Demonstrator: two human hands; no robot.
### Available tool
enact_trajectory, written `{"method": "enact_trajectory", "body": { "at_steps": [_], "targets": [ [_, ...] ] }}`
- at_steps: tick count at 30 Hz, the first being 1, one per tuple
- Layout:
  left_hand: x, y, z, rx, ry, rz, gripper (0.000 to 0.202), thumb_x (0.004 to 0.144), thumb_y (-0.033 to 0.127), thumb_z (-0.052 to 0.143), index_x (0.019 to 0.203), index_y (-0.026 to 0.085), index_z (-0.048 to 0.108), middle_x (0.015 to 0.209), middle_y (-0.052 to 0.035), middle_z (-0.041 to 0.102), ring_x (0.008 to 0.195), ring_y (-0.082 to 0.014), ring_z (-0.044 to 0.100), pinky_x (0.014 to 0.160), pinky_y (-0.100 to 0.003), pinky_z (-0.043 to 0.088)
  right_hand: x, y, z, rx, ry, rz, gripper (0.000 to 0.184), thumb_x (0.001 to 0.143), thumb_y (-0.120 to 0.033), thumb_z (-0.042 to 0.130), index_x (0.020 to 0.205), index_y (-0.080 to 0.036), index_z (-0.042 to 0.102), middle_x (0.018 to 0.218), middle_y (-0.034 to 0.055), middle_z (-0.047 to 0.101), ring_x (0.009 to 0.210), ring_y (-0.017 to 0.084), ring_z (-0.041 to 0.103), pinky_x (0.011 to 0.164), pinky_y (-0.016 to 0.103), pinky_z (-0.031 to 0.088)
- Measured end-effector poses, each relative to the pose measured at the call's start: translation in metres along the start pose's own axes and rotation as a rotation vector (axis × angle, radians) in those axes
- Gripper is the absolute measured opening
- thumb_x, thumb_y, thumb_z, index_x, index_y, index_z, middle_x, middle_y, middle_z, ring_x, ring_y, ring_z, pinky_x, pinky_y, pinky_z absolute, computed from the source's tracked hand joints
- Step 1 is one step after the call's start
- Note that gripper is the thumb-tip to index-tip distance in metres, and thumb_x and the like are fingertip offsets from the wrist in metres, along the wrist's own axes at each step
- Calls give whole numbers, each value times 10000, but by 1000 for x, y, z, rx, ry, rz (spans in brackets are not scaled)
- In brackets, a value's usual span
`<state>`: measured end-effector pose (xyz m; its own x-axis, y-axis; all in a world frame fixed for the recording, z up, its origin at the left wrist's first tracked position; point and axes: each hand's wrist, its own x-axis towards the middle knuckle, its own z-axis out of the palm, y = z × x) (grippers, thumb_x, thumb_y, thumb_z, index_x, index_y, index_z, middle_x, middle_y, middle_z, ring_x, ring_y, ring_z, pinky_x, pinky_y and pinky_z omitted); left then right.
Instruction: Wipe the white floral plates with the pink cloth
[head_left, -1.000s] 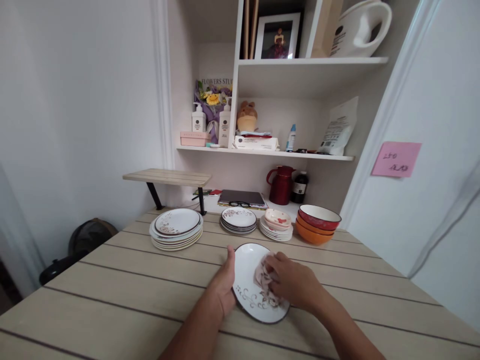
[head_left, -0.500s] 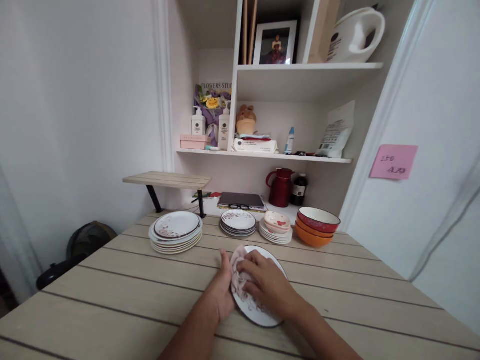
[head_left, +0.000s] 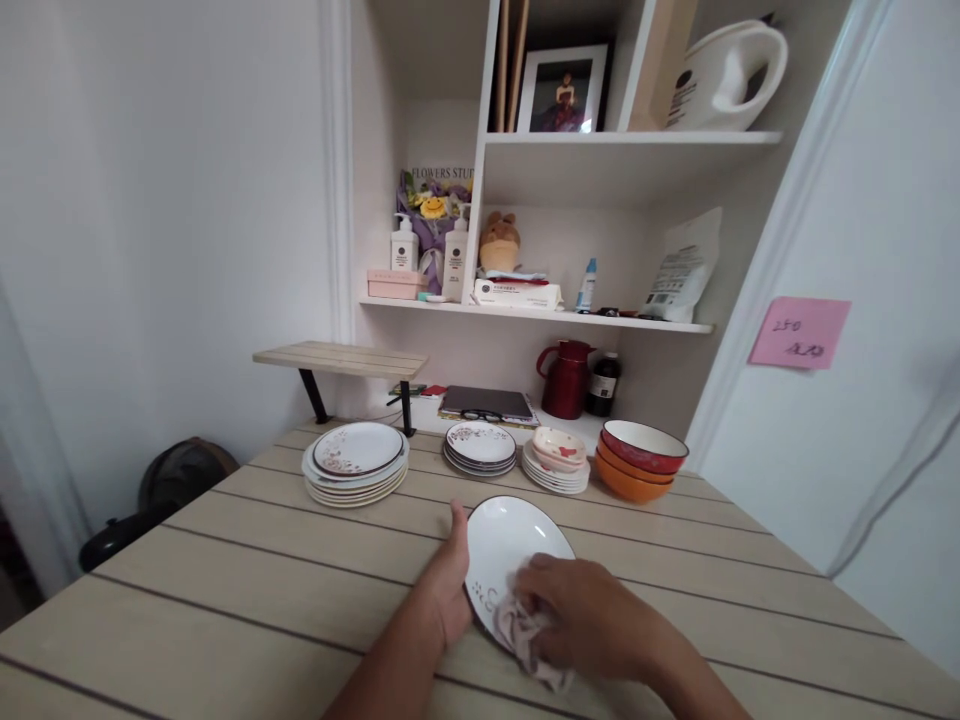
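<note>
Head view: one round, glossy white, brown-rimmed plate (head_left: 510, 548) with no long axis lies between the hands over the pale, wood-plank bench (head_left: 225, 600). Right grip (head_left: 581, 612) pinches a crumpled, pale-pink cloth (head_left: 519, 632) at the plate's near edge. Left grip (head_left: 448, 588) meets the left rim, thumb raised; hidden fingers leave closure indeterminate.

The person's left grip (head_left: 448, 588) holds a white plate (head_left: 517, 535) at its nine-o'clock rim; the right grip (head_left: 581, 612) bunches a pale cloth (head_left: 517, 625) over its six-o'clock edge. Beyond, on the worktop (head_left: 262, 580), stacked plates (head_left: 357, 450) sit at ten o'clock.
</note>
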<state>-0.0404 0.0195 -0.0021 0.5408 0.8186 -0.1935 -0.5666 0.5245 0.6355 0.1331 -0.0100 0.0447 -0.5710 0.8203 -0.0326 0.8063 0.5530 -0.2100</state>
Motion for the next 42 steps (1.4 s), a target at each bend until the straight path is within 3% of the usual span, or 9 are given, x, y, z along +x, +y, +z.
{"method": "enact_trajectory", "body": {
  "at_steps": [3, 9, 13, 18, 24, 29, 34, 38, 42],
  "targets": [
    [1, 0, -1, -26, 14, 16, 847, 760, 778, 310, 1208, 116, 587, 1010, -164, 718, 965, -291, 666, 853, -415, 492, 19, -12, 6, 127, 128, 0, 260, 732, -318, 626, 987, -279, 589, 1050, -3, 590, 875, 174, 569, 704, 267, 347],
    [4, -2, 3, -75, 12, 65, 802, 779, 748, 342, 1260, 141, 551, 1049, -164, 707, 986, -288, 661, 890, -432, 471, 43, -2, 1, 15, 303, 142, 326, 801, -297, 573, 1127, -305, 570, 1148, 45, 538, 997, 213, 555, 790, 300, 367],
    [1, -2, 4, -29, 59, 18, 825, 768, 759, 343, 1292, 150, 530, 1100, -169, 692, 1042, -300, 641, 936, -452, 441, 22, 16, -5, -58, 197, 298, 309, 761, -286, 565, 1069, -267, 572, 1095, 57, 586, 909, 229, 601, 638, 281, 335],
    [-1, -1, 2, -42, 23, -8, 846, 760, 775, 329, 1281, 142, 540, 1137, -171, 676, 1070, -305, 626, 939, -446, 440, 0, 13, 0, -48, 13, 109, 203, 657, -256, 617, 859, -258, 595, 918, 7, 639, 811, 213, 595, 605, 276, 284],
    [-2, 2, 3, -28, 74, 30, 823, 765, 759, 353, 1213, 107, 577, 1036, -172, 707, 955, -296, 666, 834, -405, 494, 23, -15, 8, 163, 148, -52, 316, 717, -285, 622, 1027, -292, 563, 1075, -3, 541, 897, 174, 554, 731, 271, 359],
    [1, 2, 3, -79, -15, 71, 742, 816, 701, 345, 1291, 158, 516, 1098, -153, 691, 1002, -278, 653, 888, -418, 471, 40, -2, 4, 99, 286, 64, 427, 747, -324, 644, 1163, -325, 548, 1173, 37, 499, 1051, 223, 513, 854, 320, 359],
    [3, 1, -1, -47, -7, -3, 822, 783, 737, 352, 1336, 142, 479, 1167, -171, 662, 1120, -304, 597, 978, -454, 411, 22, 21, -4, 10, 157, 226, 308, 740, -305, 604, 1044, -263, 579, 1071, 43, 569, 899, 213, 574, 688, 290, 350],
    [1, 3, -3, -32, 25, -29, 841, 764, 753, 371, 1323, 138, 498, 1171, -171, 660, 1127, -302, 594, 991, -449, 403, 6, 15, -2, -6, 32, 91, 259, 661, -233, 617, 917, -251, 581, 961, 12, 608, 812, 198, 573, 618, 271, 294],
    [0, 4, -1, -26, 34, -11, 832, 759, 758, 372, 1288, 135, 527, 1123, -168, 682, 1057, -304, 630, 934, -442, 447, 16, -7, 4, 98, 96, 30, 305, 681, -254, 631, 979, -272, 571, 1039, 6, 567, 854, 185, 554, 677, 270, 335]
  ]
}}
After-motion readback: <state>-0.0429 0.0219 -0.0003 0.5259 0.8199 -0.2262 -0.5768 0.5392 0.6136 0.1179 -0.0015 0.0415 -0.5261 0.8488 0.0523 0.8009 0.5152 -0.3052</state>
